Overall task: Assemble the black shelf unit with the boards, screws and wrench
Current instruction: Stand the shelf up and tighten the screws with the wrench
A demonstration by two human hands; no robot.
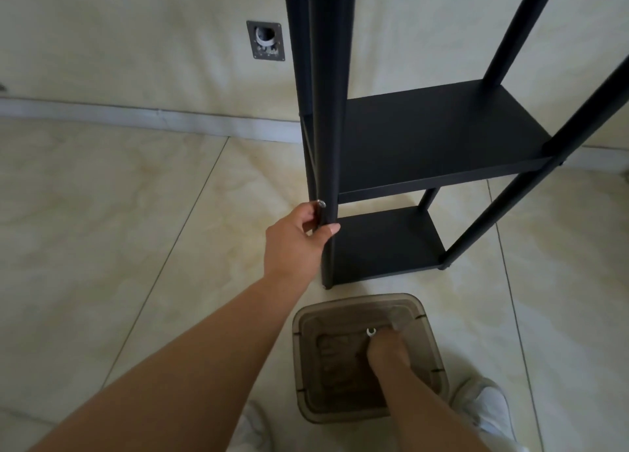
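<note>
The black shelf unit [425, 138] is standing upright on the tiled floor [102, 213], close to the wall. Two boards are already sitting in it, a higher board [439, 135] and a lower board [384, 244] near the floor.

The person is leaning over it. The left hand [299, 237] is holding the near front post [328, 165], with its fingers [332, 228] curled round the post. A shiny screw [321, 204] is sticking out of the post just above that hand.

The right hand [386, 349] is reaching down into a smoky see-through plastic box [306, 349] that is sitting on the floor in front of the shelf. Its fingers are clamped on a small wrench [370, 332], and the open end of the wrench is poking up above the hand.

I think the person is picking up the wrench to tighten that screw. To do it well, they should be keeping the left hand firm on the post so the shelf is not wobbling. The wrench mouth should be sitting square on the screw head before turning, or it may be slipping off. Small, slow turns will be working best. The left fingers are very near the screw, so they should be sliding down a bit to stay safe.
</note>
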